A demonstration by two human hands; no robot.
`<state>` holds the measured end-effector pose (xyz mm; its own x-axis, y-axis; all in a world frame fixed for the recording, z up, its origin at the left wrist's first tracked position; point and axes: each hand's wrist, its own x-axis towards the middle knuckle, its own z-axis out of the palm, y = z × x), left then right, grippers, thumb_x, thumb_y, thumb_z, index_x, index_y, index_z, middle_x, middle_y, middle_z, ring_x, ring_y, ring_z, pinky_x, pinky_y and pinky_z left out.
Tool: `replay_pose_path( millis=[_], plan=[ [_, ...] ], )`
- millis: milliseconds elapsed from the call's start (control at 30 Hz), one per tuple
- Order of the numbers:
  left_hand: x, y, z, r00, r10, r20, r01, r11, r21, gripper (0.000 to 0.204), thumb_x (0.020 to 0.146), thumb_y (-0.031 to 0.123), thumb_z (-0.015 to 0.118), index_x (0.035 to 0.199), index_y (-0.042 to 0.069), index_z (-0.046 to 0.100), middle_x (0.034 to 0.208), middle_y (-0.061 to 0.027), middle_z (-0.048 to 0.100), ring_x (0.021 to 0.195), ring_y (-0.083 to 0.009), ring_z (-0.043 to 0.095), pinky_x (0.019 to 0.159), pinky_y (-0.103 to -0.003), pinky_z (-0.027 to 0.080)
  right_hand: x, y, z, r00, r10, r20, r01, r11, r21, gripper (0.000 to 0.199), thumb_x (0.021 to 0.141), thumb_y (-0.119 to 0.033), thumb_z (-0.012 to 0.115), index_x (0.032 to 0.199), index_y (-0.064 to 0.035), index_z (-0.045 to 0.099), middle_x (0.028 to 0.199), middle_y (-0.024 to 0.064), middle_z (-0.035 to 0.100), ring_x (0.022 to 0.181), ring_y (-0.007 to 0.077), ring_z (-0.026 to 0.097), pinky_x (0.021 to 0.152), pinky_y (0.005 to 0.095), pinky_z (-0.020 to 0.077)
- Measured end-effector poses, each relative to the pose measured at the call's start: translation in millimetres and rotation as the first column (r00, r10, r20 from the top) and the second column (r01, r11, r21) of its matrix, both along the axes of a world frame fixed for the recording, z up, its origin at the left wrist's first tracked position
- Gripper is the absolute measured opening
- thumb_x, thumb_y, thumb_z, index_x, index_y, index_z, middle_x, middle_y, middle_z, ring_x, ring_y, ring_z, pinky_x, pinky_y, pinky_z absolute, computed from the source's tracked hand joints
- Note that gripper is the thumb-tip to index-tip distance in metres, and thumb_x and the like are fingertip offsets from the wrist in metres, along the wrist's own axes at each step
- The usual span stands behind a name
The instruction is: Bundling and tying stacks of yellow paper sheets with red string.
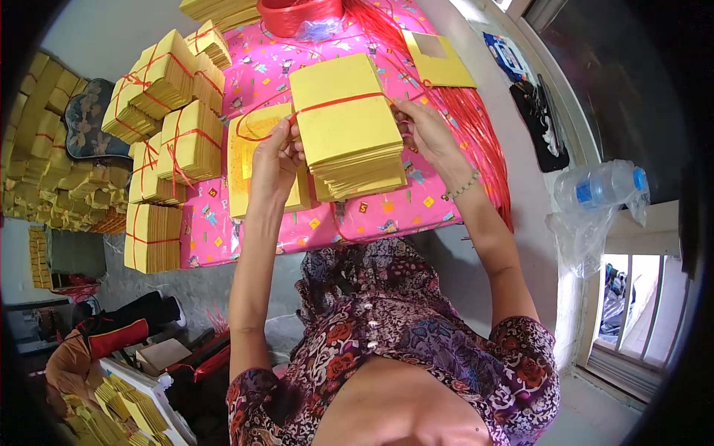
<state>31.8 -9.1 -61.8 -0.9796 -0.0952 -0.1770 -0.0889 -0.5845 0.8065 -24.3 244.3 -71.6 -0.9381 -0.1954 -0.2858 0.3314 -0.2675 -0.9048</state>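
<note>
Floral blouse fabric (416, 334) fills the near edge of my view, and both forearms rise from it toward the pink patterned cloth (387, 212) spread over the tabletop. Between the hands sits a thick stack of yellow paper sheets (348, 123), resting on the cloth at the middle and overlapping a flat yellow sheet (249, 160) to its left. A red string (338, 102) runs across the top face of the stack.

My left hand (274, 160) is clenched on the string's end at the stack's left edge, fingers pinched tight around it. My right hand (425, 130) presses the stack's right edge, fingers curled against the sheets where the string comes round (whether they also pinch the string I cannot tell).

I judge the step in hand to be binding: the string is across the stack but no knot shows. The next move would call for keeping tension on both sides so the sheets do not fan out while the ends are brought together.

Far left lie tied yellow bundles (175, 111), already strung. A loose hank of red string (465, 111) trails at the right, and a plastic water bottle (602, 186) sits further right by the window.
</note>
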Motion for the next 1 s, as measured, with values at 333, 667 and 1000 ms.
replay_pose_path(
  millis=[333,667,1000],
  plan=[
    [6.1,3.7,-29.7,0.985,0.042,0.170,-0.066,0.988,0.137,0.021,0.096,0.026,0.052,0.105,0.009,0.060,0.084,0.0022,0.063,0.072,-0.0091,0.056,0.070,-0.025,0.049,-15.9,3.2,-37.4,0.994,-0.032,0.103,0.033,0.999,-0.008,0.025,0.090,-0.035,0.060,0.090,-0.0110,0.063,0.070,-0.0060,0.053,0.060,0.0040,0.050,0.052,0.0206,0.0410],
    [-3.5,-10.7,-43.0,0.957,-0.115,0.266,0.112,0.993,0.027,0.022,0.096,0.028,0.050,0.103,0.010,0.061,0.078,0.0035,0.060,0.072,-0.0098,0.055,0.069,-0.029,0.047,-15.0,0.5,-46.0,0.999,0.023,0.026,-0.027,0.986,0.165,0.025,0.090,-0.036,0.059,0.087,-0.0113,0.063,0.072,-0.0052,0.055,0.062,0.0060,0.055,0.055,0.0218,0.0456],
    [-4.1,-21.0,-47.5,0.935,-0.115,0.336,0.200,0.952,-0.230,0.027,0.094,0.024,0.054,0.106,0.002,0.061,0.092,-0.0052,0.066,0.086,-0.0149,0.064,0.071,-0.031,0.054,-8.6,-0.2,-52.1,0.978,-0.027,0.209,0.007,0.995,0.100,0.020,0.088,-0.029,0.062,0.084,-0.0090,0.063,0.070,-0.0041,0.058,0.062,0.0076,0.058,0.054,0.0245,0.0477]
  ],
)
